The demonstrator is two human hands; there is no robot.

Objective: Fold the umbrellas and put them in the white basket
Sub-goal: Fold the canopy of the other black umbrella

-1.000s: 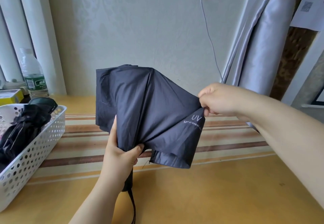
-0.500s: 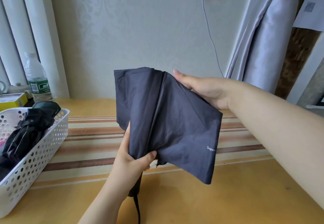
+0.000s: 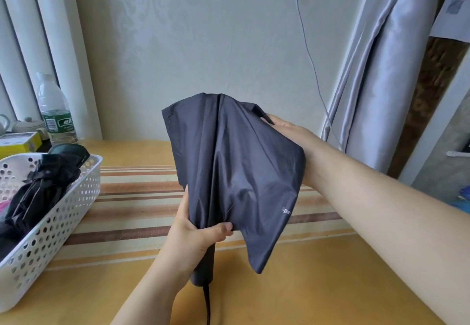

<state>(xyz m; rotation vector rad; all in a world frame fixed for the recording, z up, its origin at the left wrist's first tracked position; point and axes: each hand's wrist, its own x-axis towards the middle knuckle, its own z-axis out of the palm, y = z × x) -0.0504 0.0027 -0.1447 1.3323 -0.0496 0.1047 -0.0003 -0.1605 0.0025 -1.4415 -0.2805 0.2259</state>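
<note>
- Head view puts the dark grey umbrella (image 3: 229,172) at the centre of the frame, held upright above the wooden table (image 3: 330,286), its canopy collapsed but loose, one flap hanging toward the lower middle.
- Its handle (image 3: 202,271) pokes out below the left hand (image 3: 193,235), which grips the gathered cloth at the canopy's base, thumb curled across the front (a strap dangles from the handle to the bottom edge).
- Its upper right side meets the right hand (image 3: 287,134), which lies against the fabric from behind; the fingers are hidden by cloth, so I cannot tell whether they are flat or curled.
- A second ago that hand pinched a fold at the printed edge; half a second ago it had let go and spread flat on the panel; now it has slid round the back and the canopy looks narrower.
- That reads to me as pleats being smoothed and wrapped around the shaft, so folding is midway: the loose flap needs wrapping before the umbrella can go in.
- At the left edge of the frame the white basket (image 3: 63,218) sits on the table with a black umbrella (image 3: 43,184) already inside.
- Behind the basket, at the upper left, stands a water bottle (image 3: 54,113) beside a yellow box (image 3: 20,141).
- A striped mat (image 3: 132,205) lies on the table under the hands.
</note>
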